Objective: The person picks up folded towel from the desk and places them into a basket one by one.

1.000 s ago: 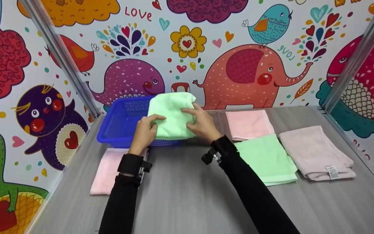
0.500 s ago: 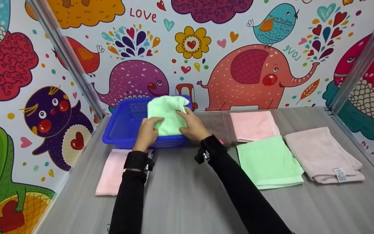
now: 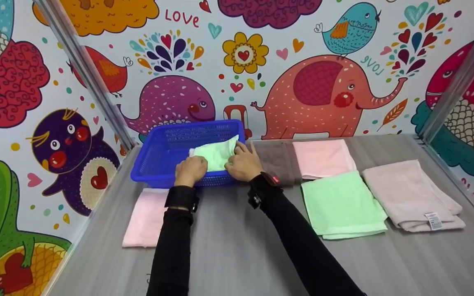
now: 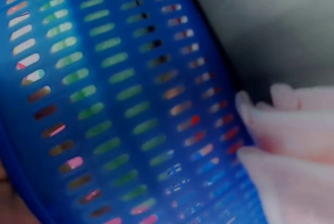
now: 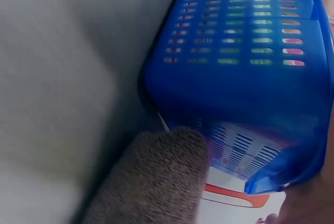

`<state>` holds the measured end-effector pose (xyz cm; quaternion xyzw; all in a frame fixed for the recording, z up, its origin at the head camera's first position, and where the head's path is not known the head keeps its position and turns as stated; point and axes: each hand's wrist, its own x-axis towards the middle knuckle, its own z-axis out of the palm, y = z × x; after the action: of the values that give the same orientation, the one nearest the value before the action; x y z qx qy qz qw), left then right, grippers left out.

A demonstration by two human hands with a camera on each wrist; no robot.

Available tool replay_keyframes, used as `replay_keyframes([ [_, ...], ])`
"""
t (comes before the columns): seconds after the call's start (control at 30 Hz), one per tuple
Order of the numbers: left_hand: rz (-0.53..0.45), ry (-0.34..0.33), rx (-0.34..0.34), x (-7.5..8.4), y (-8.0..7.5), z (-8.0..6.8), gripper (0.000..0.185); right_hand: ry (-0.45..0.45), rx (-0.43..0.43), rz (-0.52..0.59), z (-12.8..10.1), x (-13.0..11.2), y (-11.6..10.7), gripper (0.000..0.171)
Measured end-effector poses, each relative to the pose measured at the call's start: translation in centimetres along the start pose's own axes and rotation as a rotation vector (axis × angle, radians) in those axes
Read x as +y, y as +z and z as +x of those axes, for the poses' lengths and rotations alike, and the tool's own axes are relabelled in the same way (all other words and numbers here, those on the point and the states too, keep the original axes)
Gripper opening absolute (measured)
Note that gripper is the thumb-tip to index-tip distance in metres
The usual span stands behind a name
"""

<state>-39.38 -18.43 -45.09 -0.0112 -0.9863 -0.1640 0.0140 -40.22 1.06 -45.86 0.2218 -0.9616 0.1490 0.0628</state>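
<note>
Hands meet inside the blue basket point(image 3: 167, 154): the left hand point(image 3: 190, 170) curls over the near edge of the folded green towel point(image 3: 216, 155), and the right hand point(image 3: 240, 164) lies on its right side with fingers bent onto the cloth, so both have hold of it. The towel sits low in the basket, below the rim and toward the right end, and the two-handed hold looks meant to keep the fold from springing open as it settles. Through the slotted basket wall, green shows in both wrist views. Just outside, a folded pink towel point(image 3: 146, 218) lies on the table point(image 3: 241, 255) in front of the basket, its edge touching the wall in the left wrist view point(image 4: 292, 130). To the right a brown towel point(image 3: 276, 162) lies against the basket's end, then a second pink towel point(image 3: 323, 158), a second green towel point(image 3: 342, 203) and a mauve towel point(image 3: 412, 193) with a white label. That makes six towels: two green, two pink, one brown, one mauve, and one basket. The four on the right lie flat in a loose cluster, apparently laid out within easy reach.
</note>
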Motion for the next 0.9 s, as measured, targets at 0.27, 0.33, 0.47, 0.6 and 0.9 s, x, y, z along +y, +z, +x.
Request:
replay_keyframes([
  [0.27, 0.081, -0.068, -0.17, 0.9, 0.0, 0.4, 0.06, 0.07, -0.022, -0.073, -0.4, 0.0, -0.2, 0.074],
  [0.33, 0.071, -0.064, -0.182, 1.0, 0.1, 0.5, 0.062, 0.078, -0.011, -0.077, -0.5, 0.2, -0.1, 0.076],
  [0.47, 0.047, -0.038, -0.155, 1.0, 0.5, 0.4, 0.061, 0.063, 0.015, 0.002, -0.9, 0.7, 0.4, 0.068],
  [0.6, -0.006, 0.002, -0.026, 0.6, 1.0, -0.2, 0.055, 0.014, 0.07, 0.101, -1.2, 1.5, 0.8, 0.053],
  [0.9, -0.217, 0.254, 0.426, -1.8, 1.5, -3.9, 0.032, 0.06, 0.144, 0.303, -2.4, 3.6, 1.1, 0.055],
])
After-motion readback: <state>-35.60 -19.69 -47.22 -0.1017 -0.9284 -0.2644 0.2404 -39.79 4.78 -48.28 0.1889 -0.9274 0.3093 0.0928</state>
